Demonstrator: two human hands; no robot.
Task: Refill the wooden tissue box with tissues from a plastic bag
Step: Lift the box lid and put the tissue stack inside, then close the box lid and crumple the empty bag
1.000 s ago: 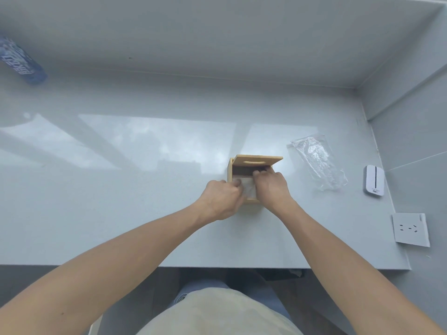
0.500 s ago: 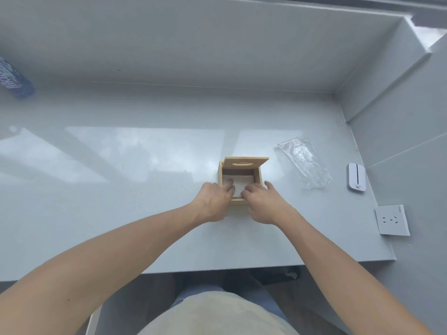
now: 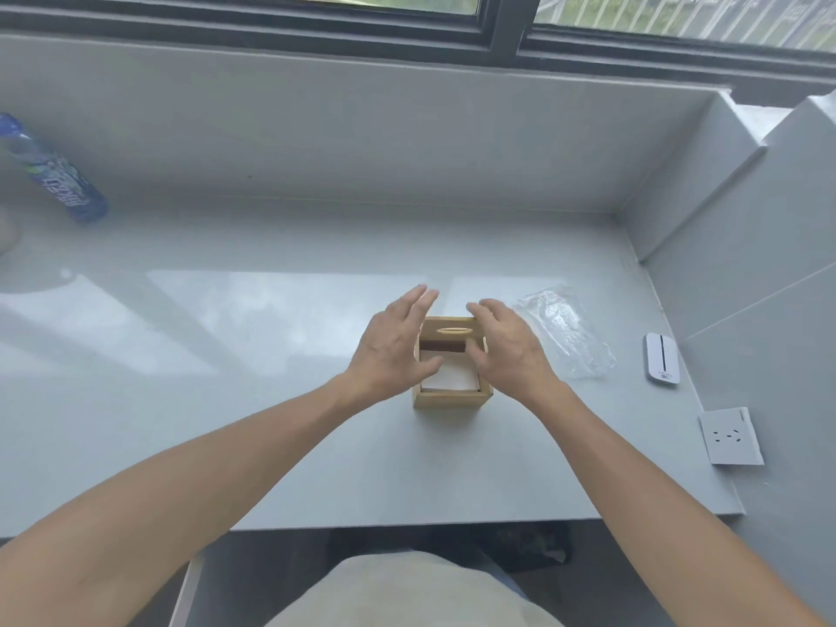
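Both hands lifted off the tissues (image 3: 452,375) — fingers apart, empty; wooden tissue box (image 3: 451,399) upright, lid (image 3: 450,330) tipped back.

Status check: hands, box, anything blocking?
Both hands open, left and right flanking the box, holding nothing. Tissues in, lid up. Bag lies right, clear of box.

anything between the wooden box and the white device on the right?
Yes, in the head view: the clear plastic bag lies flat on the counter between the box and the white device. The right hand also hovers beside the box there.
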